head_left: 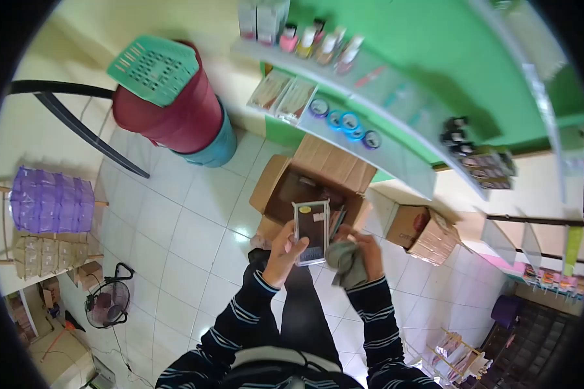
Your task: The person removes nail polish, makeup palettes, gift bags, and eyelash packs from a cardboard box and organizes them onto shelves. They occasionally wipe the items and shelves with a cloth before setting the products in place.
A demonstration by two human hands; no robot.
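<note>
My left hand (281,258) is closed on the left edge of a flat, clear-edged box (312,227), thumb across its front. The box has a dark panel, a small yellow sticker and a white label near its top. In my right hand (370,254) is a crumpled grey-green cloth (346,264), just beside the box's lower right. Below the hands an open cardboard box (272,182) sits on the floor, its flaps spread. Some flat items lie inside it, too dim to name.
Ahead, a wall shelf (396,155) holds rolls of tape (349,122); bottles (305,42) stand on the shelf above. At left are stacked red tubs (175,120) with a green basket (154,68) and a floor fan (108,303). Another carton (409,227) stands right.
</note>
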